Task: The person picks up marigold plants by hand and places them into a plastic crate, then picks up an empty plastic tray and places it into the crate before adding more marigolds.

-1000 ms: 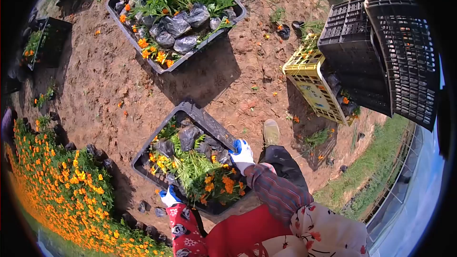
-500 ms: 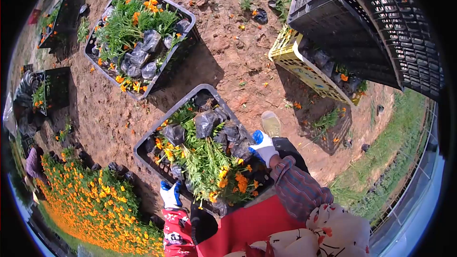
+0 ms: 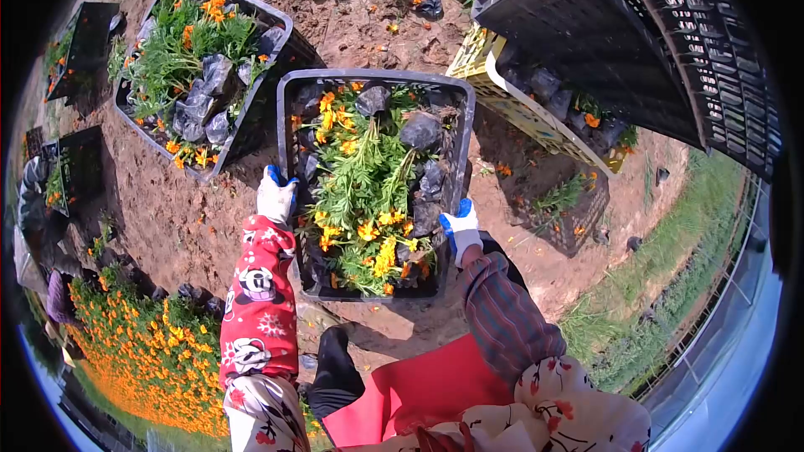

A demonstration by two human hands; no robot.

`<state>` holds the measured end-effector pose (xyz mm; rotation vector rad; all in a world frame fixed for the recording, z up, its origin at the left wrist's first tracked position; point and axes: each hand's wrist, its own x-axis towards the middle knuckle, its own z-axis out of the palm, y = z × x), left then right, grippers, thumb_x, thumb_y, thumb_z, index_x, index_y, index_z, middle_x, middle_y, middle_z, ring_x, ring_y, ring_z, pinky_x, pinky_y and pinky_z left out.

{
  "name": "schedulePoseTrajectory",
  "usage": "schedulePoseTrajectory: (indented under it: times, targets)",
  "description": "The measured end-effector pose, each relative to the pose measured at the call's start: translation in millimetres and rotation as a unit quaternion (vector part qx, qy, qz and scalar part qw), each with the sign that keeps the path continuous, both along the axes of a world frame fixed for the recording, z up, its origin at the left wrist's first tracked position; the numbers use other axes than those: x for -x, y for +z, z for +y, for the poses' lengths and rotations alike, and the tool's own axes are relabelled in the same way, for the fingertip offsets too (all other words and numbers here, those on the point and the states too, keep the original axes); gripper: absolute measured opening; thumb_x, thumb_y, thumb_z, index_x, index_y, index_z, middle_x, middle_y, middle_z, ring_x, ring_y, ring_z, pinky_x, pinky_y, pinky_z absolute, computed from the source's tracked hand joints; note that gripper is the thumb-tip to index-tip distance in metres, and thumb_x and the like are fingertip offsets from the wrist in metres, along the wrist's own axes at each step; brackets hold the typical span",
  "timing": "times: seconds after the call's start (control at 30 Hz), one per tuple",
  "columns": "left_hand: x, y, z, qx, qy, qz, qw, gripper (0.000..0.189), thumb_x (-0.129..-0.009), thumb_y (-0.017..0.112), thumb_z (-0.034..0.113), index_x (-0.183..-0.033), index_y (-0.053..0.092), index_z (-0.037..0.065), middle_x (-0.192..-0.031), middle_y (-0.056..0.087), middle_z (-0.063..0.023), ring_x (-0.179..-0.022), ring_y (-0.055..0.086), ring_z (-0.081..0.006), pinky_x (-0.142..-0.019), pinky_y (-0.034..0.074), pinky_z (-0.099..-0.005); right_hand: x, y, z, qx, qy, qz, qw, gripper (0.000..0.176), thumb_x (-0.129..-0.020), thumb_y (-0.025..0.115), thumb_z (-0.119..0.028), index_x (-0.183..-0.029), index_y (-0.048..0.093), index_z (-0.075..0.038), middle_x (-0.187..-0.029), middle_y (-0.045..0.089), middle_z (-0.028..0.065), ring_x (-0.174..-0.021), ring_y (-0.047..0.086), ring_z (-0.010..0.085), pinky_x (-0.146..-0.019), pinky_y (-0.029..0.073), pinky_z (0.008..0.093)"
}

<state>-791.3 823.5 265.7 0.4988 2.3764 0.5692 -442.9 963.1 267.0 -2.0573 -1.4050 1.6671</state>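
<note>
A black plastic crate (image 3: 376, 77) hangs in front of me, its shadow on the soil below. Inside lie orange marigold plants (image 3: 365, 176) with green stems, their roots in black plastic bags (image 3: 421, 130). My left hand (image 3: 276, 196), in a white and blue glove, grips the crate's left side. On the right side my right hand (image 3: 460, 227), gloved alike, is closed on the wall near the lower corner. The fingertips of both hands are partly hidden by the crate's edge.
Another full crate (image 3: 289, 23) stands at the upper left. A yellow crate (image 3: 481, 84) with plants and stacked black crates (image 3: 586, 42) are at the upper right. Marigolds (image 3: 151, 351) grow at the lower left. A person (image 3: 35, 192) is at the far left.
The crate has turned to lie nearly square to me and has moved up and away from my body. My left arm now reaches farther forward, and both hands still grip the crate.
</note>
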Motion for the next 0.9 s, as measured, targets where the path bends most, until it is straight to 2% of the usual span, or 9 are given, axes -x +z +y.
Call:
schedulePoseTrajectory:
  times: [0.17,0.23,0.3,0.43,0.5,0.57,0.73,0.83,0.9]
  targets:
    - [-40.2,81.2,-106.5,0.054,0.109,-0.062,0.991,0.047,-0.075,0.070,0.026,-0.114,0.053,0.006,-0.101,0.061,-0.0168,-0.090,0.059,-0.0307,-0.079,0.047,-0.0392,-17.7,-32.3,13.0,-0.045,0.194,-0.076,0.977,0.042,-0.071,0.070,-0.014,-0.104,0.046,-0.002,-0.071,0.054,0.0069,-0.054,0.049,0.0154,-0.045,0.042,0.0321]
    - [-88.3,146.5,-181.3,0.178,0.306,-0.107,0.929,0.043,-0.076,0.069,0.030,-0.111,0.056,0.007,-0.098,0.061,-0.0154,-0.087,0.059,-0.0285,-0.076,0.048,-0.0403,-21.6,-5.3,46.9,0.256,0.165,-0.023,0.952,0.042,-0.078,0.068,-0.011,-0.114,0.047,-0.008,-0.085,0.053,0.0009,-0.072,0.051,0.0090,-0.056,0.044,0.0259]
    - [-172.2,143.5,-364.9,0.206,0.369,0.014,0.906,0.028,-0.079,0.065,0.026,-0.094,0.061,0.003,-0.073,0.062,-0.0109,-0.056,0.057,-0.0211,-0.060,0.049,-0.0338,-23.6,45.0,72.1,0.242,0.099,0.082,0.962,0.042,-0.080,0.066,-0.010,-0.116,0.046,-0.008,-0.087,0.054,0.0003,-0.074,0.053,0.0097,-0.059,0.045,0.0256]
    - [-346.7,276.0,-426.8,0.268,0.678,-0.187,0.658,0.032,-0.083,0.055,0.034,-0.066,0.057,0.007,-0.056,0.052,-0.0089,-0.055,0.059,-0.0245,-0.046,0.047,-0.0407,-69.9,86.6,136.8,0.180,0.134,0.147,0.963,0.037,-0.085,0.060,-0.012,-0.119,0.047,-0.009,-0.089,0.055,0.0001,-0.076,0.056,0.0120,-0.066,0.048,0.0271]
    - [-425.4,295.0,-415.8,0.343,0.633,-0.252,0.647,0.029,-0.084,0.056,0.037,-0.075,0.055,0.010,-0.056,0.050,-0.0047,-0.051,0.054,-0.0239,-0.048,0.045,-0.0416,-106.1,104.0,167.4,0.190,0.128,0.121,0.966,0.033,-0.085,0.061,-0.015,-0.116,0.051,-0.010,-0.088,0.057,0.0003,-0.074,0.057,0.0134,-0.064,0.049,0.0283]
    - [-479.4,290.8,-407.3,0.403,0.369,-0.377,0.748,0.027,-0.082,0.060,0.034,-0.078,0.060,0.007,-0.059,0.058,-0.0061,-0.055,0.058,-0.0226,-0.051,0.047,-0.0378,-167.4,101.9,196.4,0.210,0.089,0.048,0.972,0.027,-0.086,0.060,-0.017,-0.111,0.053,-0.011,-0.084,0.058,0.0002,-0.070,0.058,0.0144,-0.060,0.049,0.0293]
    - [-520.1,272.0,-319.4,0.335,0.227,-0.397,0.824,0.033,-0.083,0.058,0.034,-0.077,0.065,0.002,-0.066,0.064,-0.0087,-0.056,0.060,-0.0186,-0.052,0.047,-0.0336,-330.7,124.5,252.3,0.328,0.108,0.085,0.935,0.016,-0.085,0.058,-0.019,-0.100,0.054,-0.013,-0.077,0.056,0.0000,-0.063,0.056,0.0155,-0.055,0.047,0.0297]
    - [-603.0,203.8,-383.4,0.153,0.403,-0.283,0.857,0.029,-0.086,0.055,0.033,-0.067,0.058,0.010,-0.055,0.055,-0.0035,-0.048,0.054,-0.0166,-0.042,0.042,-0.0323,-342.3,205.3,221.5,0.170,0.132,-0.175,0.961,0.019,-0.083,0.061,-0.022,-0.098,0.056,-0.012,-0.073,0.056,0.0010,-0.060,0.056,0.0179,-0.053,0.046,0.0322]
    - [-614.3,231.6,-387.8,0.011,0.571,-0.336,0.749,0.028,-0.085,0.055,0.030,-0.070,0.062,0.008,-0.053,0.056,-0.0057,-0.048,0.054,-0.0188,-0.049,0.043,-0.0360,-341.6,241.8,205.7,0.158,0.247,-0.261,0.920,0.027,-0.080,0.065,-0.023,-0.103,0.057,-0.010,-0.077,0.059,0.0025,-0.060,0.056,0.0180,-0.052,0.046,0.0325]
